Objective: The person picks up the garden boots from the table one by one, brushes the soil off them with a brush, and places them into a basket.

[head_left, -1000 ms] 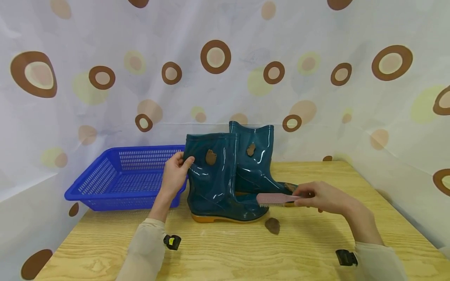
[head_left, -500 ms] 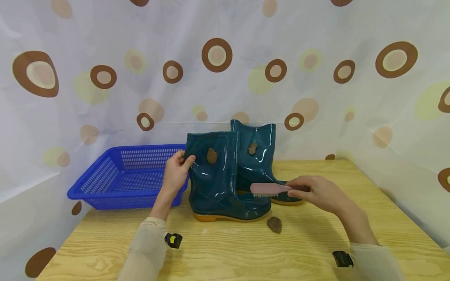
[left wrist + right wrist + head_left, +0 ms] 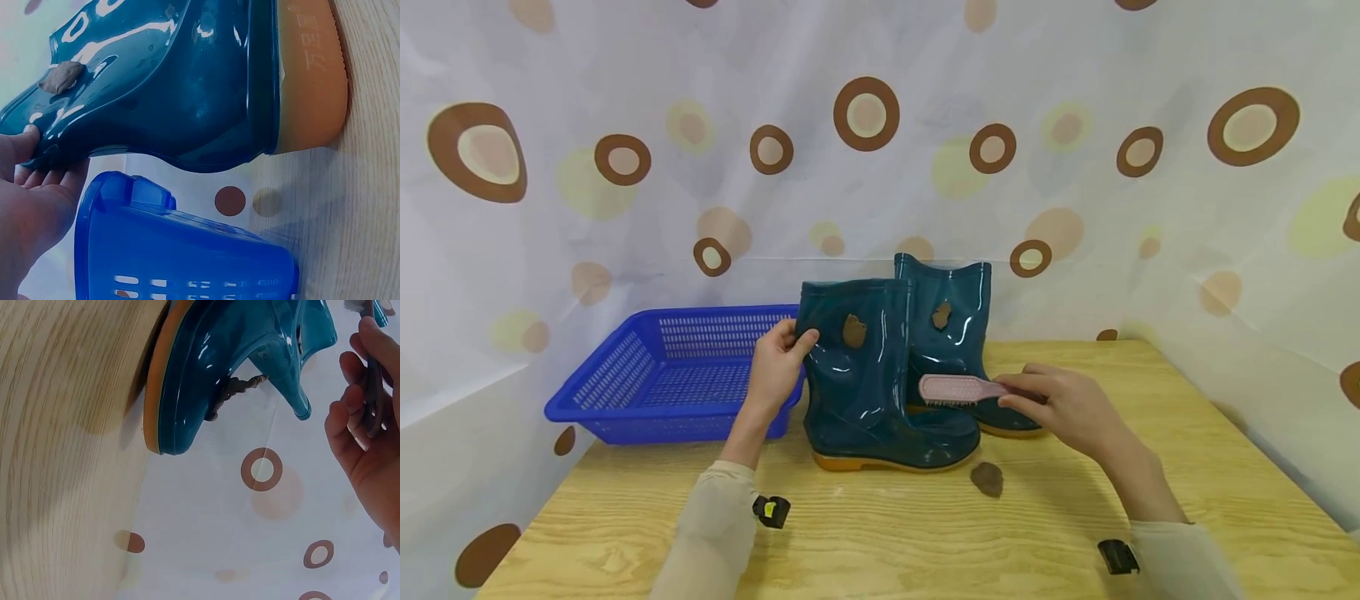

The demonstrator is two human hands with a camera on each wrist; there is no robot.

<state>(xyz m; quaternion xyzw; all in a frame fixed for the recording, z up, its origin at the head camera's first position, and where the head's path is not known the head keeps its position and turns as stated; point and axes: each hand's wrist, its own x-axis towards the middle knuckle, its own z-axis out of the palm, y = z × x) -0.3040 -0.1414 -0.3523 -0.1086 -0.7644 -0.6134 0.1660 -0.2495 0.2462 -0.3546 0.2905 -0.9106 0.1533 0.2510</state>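
Two dark green rubber boots stand upright on the table. My left hand (image 3: 773, 367) pinches the back of the front boot's shaft (image 3: 857, 375), thumb outside; the left wrist view shows this boot (image 3: 187, 94) and its orange heel. A brown clump (image 3: 853, 331) sticks to that shaft, another (image 3: 942, 315) to the rear boot (image 3: 962, 333). My right hand (image 3: 1067, 408) holds a pink brush (image 3: 951, 389) by its handle, bristles down, above the front boot's foot. In the right wrist view a brown clump (image 3: 234, 390) lies on a boot's foot, with the hand (image 3: 375, 419) gripping the handle.
A blue perforated basket (image 3: 677, 425) stands left of the boots, close behind my left hand. One loose brown clump (image 3: 987, 479) lies on the wooden table (image 3: 880, 542) before the front boot's toe. A dotted sheet (image 3: 880, 208) hangs behind and at the sides.
The right hand has moved the brush up and to the left, away from the front boot's toe. The left hand keeps its hold on the boot.
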